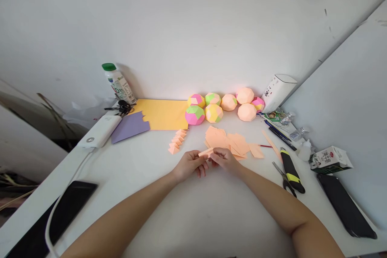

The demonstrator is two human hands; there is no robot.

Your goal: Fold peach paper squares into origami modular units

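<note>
Between my two hands is a small folded piece of peach paper (206, 152). My left hand (190, 164) pinches its left end, and my right hand (224, 159) pinches the right end; both are closed on it. Just beyond my right hand lies a loose pile of peach paper pieces (218, 137). A row of folded peach paper units (177, 142) rests beyond my left hand. Several multicoloured paper balls (195, 115) stand along the wall, some of them plain peach (247, 112).
Yellow card (165, 115) and purple paper (130, 127) lie at the back left, near a bottle (118, 82), keys (123, 107) and a white power strip (101, 131). Scissors (284, 179), a utility knife (292, 171), a milk carton (329, 159) and a black phone (346, 205) are on the right.
</note>
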